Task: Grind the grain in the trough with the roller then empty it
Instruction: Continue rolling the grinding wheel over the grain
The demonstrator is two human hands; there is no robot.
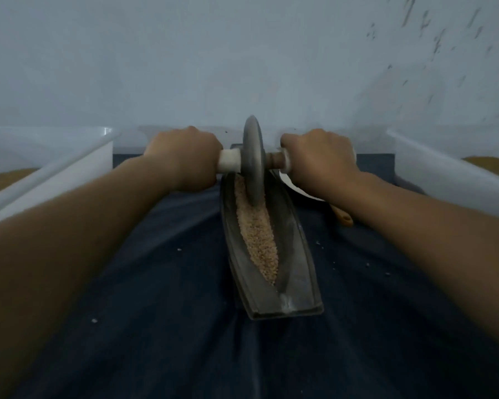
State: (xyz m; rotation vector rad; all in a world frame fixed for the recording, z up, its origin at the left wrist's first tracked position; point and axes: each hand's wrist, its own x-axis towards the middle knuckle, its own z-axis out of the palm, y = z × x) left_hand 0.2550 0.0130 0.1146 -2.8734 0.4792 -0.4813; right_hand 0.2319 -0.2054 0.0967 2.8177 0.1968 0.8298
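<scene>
A long dark boat-shaped trough (298, 263) lies on a dark blue cloth, running away from me. Pale brown grain (258, 240) fills its groove. A grey disc roller (253, 159) stands upright in the far end of the groove, on an axle with a white sleeve. My left hand (185, 156) grips the left end of the axle. My right hand (320, 156) grips the right end. Both arms are stretched forward.
A white tub (55, 165) with brown grain stands at the left, another white tub (444, 168) with grain at the right. A white dish (294, 187) and a wooden handle (343, 216) lie under my right wrist. A pale wall rises just behind. Crumbs dot the cloth (156, 283).
</scene>
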